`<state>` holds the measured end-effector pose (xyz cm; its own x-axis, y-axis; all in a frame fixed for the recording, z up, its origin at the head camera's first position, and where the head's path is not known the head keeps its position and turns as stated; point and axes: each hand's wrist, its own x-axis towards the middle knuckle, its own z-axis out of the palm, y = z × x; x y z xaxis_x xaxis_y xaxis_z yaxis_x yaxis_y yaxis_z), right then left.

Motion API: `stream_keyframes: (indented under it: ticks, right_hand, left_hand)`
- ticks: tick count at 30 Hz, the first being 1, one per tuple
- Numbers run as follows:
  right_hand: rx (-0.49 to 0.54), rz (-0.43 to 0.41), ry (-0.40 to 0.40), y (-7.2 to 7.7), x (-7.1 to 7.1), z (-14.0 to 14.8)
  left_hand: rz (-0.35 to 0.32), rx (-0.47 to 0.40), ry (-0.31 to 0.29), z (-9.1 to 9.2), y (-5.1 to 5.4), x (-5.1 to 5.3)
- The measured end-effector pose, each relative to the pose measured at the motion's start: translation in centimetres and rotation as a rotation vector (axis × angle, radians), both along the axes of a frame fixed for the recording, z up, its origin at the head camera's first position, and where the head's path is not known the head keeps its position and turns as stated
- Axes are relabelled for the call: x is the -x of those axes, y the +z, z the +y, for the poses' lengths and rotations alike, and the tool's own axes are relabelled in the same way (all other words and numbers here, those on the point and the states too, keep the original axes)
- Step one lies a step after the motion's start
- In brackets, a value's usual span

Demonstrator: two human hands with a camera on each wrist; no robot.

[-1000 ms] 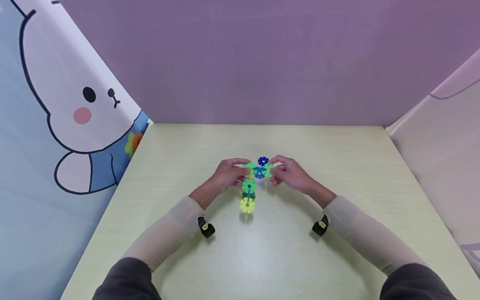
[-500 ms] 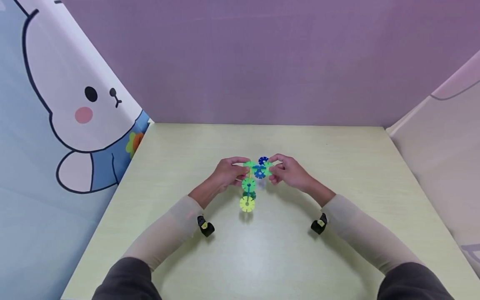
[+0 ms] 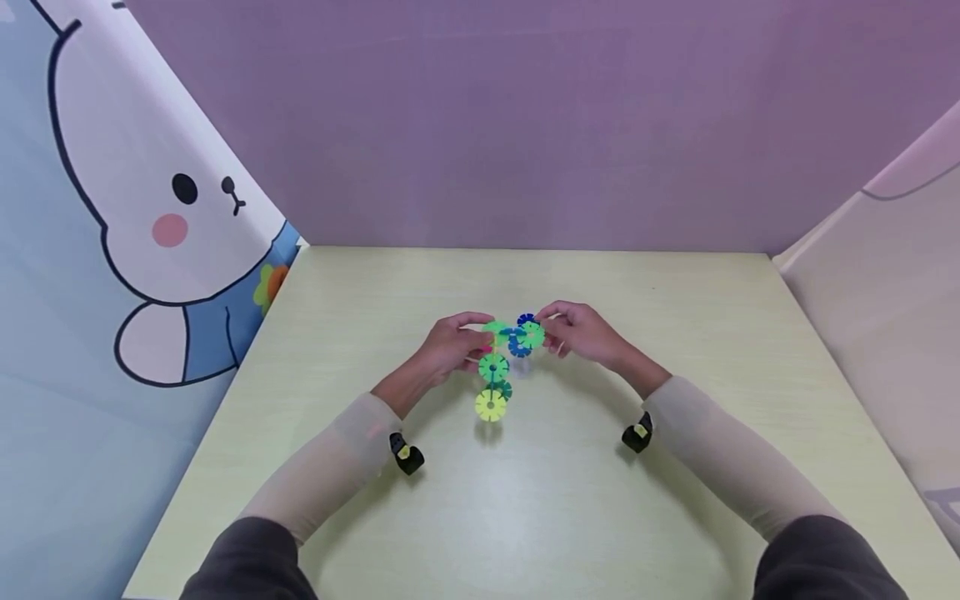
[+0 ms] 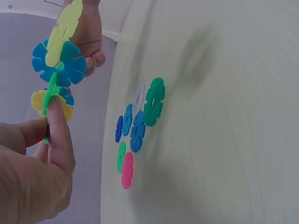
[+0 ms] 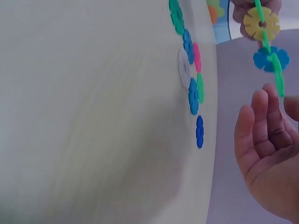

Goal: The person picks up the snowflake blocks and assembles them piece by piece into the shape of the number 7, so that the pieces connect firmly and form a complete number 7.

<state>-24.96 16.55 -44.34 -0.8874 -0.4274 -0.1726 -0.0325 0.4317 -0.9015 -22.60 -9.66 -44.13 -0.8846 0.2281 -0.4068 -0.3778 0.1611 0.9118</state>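
Note:
A chain of slotted plastic flower discs hangs above the table. My left hand (image 3: 450,343) pinches a green disc (image 3: 497,330) in it between thumb and fingers. Towards me the chain runs through a yellow disc (image 5: 261,24), another green disc (image 3: 493,367) and a blue disc (image 4: 58,63) to a light yellow disc (image 3: 491,406). To the right, a blue disc (image 5: 271,59) links to a light green disc (image 3: 532,335). My right hand (image 3: 585,335) is beside that end disc, fingers loosely bent and apart from the thumb; whether the thumb touches it I cannot tell.
Loose discs lie on the table (image 3: 600,508) beneath the chain: a dark green disc (image 4: 154,101), several blue ones, a clear disc (image 5: 184,69), a light green one and a pink disc (image 4: 127,171). A purple panel (image 3: 525,125) rises behind.
My right fingers have loosened from the light green end disc and shifted slightly up and away. It now shows more of its face. The left hand and chain have moved slightly left.

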Motion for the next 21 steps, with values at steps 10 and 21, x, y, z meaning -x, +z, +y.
stream_keyframes:
  ticks: [10, 21]
  right_hand:
    - [-0.076, 0.091, -0.02, -0.2, 1.8, -0.1]
    - [-0.271, 0.168, -0.023, -1.2, 3.8, -0.8]
  left_hand:
    - [-0.005, 0.016, -0.007, -0.3, 0.0, -0.1]
    - [-0.018, 0.023, -0.003, -0.4, 0.1, -0.2]
